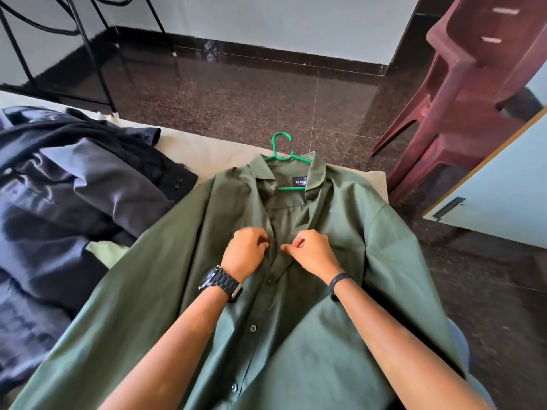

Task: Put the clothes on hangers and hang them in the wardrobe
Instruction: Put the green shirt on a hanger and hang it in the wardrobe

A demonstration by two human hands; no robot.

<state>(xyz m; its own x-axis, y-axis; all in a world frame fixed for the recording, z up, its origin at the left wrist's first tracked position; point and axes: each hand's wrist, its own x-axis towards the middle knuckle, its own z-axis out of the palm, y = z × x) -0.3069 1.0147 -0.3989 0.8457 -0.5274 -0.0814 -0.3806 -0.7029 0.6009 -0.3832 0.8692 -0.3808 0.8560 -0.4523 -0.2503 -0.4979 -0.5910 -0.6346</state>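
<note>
A green shirt (334,306) lies spread flat on the bed, collar pointing away from me. Inside it sits a bright green plastic hanger (281,143), its hook poking out past the collar. My left hand (245,253), with a dark watch on the wrist, pinches the left edge of the button placket just below the collar. My right hand (310,253) pinches the facing right edge a few centimetres away. The shirt front stands open above my hands; lower buttons show along the placket.
A heap of dark and grey clothes (74,202) lies on the cream bed sheet (213,152) to the left. Stacked maroon plastic chairs (461,93) stand at the right. A pale blue wardrobe door (500,184) with a handle juts in from the right. Black metal legs (94,54) stand at the far left.
</note>
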